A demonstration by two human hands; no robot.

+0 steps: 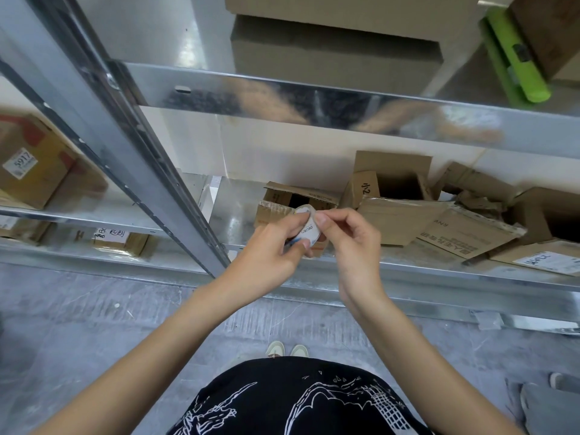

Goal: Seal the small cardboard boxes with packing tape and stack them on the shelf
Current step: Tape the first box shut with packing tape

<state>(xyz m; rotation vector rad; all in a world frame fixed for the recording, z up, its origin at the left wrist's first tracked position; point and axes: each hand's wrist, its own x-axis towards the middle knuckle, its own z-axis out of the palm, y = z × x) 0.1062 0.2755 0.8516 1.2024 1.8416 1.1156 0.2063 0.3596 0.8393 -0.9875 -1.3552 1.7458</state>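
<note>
A small roll of clear packing tape [309, 231] with a white printed core is held in front of the lower metal shelf [238, 215]. My left hand [270, 249] grips the roll from the left side. My right hand [348, 243] pinches the roll's upper edge with thumb and forefinger. Just behind the roll a small open cardboard box [282, 199] sits on the shelf, partly hidden by my hands. Another open box [392, 177] stands upright further right.
Flattened and crumpled cardboard [455, 227] is piled on the shelf's right half. Larger boxes [329, 48] and a green roll [514, 54] sit on the upper shelf. A steel upright [125, 136] runs diagonally at left, with labelled parcels [31, 164] beyond it. Grey floor lies below.
</note>
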